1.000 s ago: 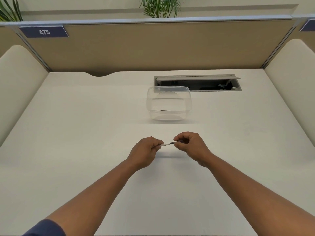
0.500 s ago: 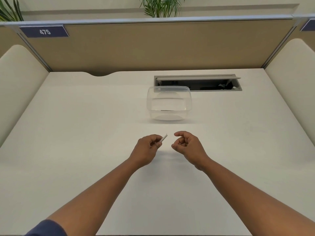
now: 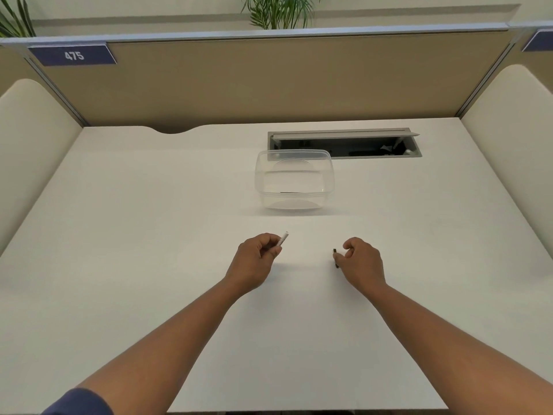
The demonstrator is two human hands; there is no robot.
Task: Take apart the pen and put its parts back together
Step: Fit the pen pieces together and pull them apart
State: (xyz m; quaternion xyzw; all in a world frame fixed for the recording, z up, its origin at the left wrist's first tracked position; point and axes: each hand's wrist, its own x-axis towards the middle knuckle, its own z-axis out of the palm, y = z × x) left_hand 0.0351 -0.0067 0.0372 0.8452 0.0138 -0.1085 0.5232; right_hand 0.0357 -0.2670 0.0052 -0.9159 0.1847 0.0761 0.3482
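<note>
My left hand is closed around a white pen barrel, whose end sticks up and to the right past my fingers. My right hand pinches a small dark pen part at its left side, close to the white table. The two pieces are apart, with a gap of table between my hands. The rest of each piece is hidden inside my fingers.
A clear plastic container stands behind my hands, with a thin dark item lying in it. Further back is an open cable tray set into the table. Beige partition panels close off the back and both sides.
One second ago both hands held the pen together. The pen has come apart, and my right hand has moved to the right with the dark part while my left keeps the white barrel.
</note>
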